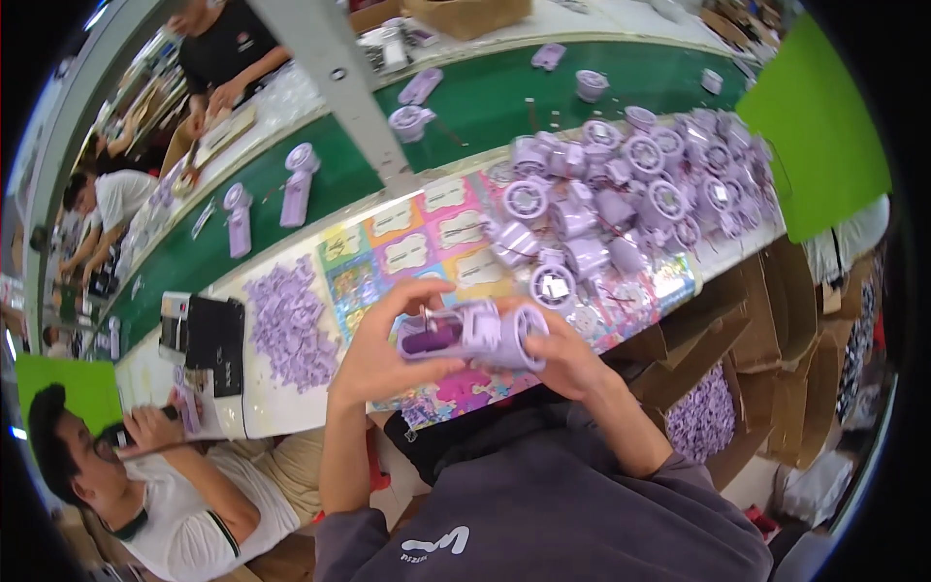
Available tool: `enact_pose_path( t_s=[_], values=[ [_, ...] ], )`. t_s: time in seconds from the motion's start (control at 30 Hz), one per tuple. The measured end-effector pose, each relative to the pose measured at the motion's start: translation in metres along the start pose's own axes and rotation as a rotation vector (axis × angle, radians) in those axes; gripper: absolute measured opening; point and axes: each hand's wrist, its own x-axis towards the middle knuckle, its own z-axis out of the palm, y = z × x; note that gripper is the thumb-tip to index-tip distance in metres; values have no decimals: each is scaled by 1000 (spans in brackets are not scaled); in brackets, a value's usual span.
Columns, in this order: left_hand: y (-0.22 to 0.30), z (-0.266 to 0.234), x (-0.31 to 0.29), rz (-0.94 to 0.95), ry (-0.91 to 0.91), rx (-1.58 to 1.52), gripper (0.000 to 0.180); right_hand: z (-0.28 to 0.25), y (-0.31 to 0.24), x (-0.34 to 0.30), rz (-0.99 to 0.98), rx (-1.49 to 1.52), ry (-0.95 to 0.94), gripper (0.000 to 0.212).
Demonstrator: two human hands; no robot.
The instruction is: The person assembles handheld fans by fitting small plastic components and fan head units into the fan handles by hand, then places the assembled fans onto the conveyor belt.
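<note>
Between my two hands, above the table's front edge, is a lilac handheld fan body [481,330]. Its handle lies open, and a dark purple cylinder [432,337], perhaps a battery, shows inside. My left hand [361,357] closes around the handle end, thumb along the near side and fingers on the far side. At the round head end, my right hand [574,357] grips the rim; some of its fingers are hidden behind the part. Just beyond my hands a heap of lilac fan heads [645,189] with thin wires covers the table's right side.
A colourful patterned sheet [393,228] covers the tabletop, with small lilac pieces [291,325] heaped left of it. Behind runs a green conveyor belt [485,92] carrying fan parts. A co-worker [204,485] sits at left beside a black box [215,344]. Cardboard boxes [776,349] stand at right.
</note>
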Motion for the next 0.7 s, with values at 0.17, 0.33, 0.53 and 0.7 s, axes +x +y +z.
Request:
enact_pose_path(
  t_s=[0.17,0.33,0.53,0.7],
  values=[
    [42,56,31,198,-374,26,64,-23,-29,-79,33,-147,-63,81],
    [64,123,65,291,-250,85,61,-50,-24,-166,-269,179,208,89],
    [-37,109,50,163,657,269,20,-141,-72,-299,-905,327,809,64],
    [-112,73,11,-179,930,403,10,-264,-165,-395,-1108,-122,1272,35]
  ],
)
